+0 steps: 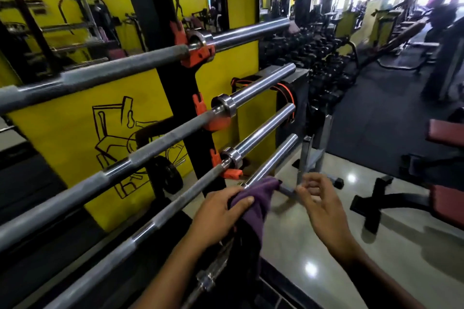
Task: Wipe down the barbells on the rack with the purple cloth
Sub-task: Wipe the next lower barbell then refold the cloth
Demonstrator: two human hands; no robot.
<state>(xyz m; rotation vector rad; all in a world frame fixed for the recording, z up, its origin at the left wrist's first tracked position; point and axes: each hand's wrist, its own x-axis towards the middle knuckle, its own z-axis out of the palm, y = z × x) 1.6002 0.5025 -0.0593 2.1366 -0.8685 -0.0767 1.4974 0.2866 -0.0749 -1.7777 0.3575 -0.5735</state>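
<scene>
Fingers: left hand (218, 211) grips purple cloth (258, 198) | right hand (320, 206) loosely curled, apart

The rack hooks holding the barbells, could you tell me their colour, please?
Orange hooks, clearest in the head view.

your single head camera looks forward and down from close behind both hands, facing the barbell rack (180, 98) on the left, gym floor (313, 246) beyond.
</scene>
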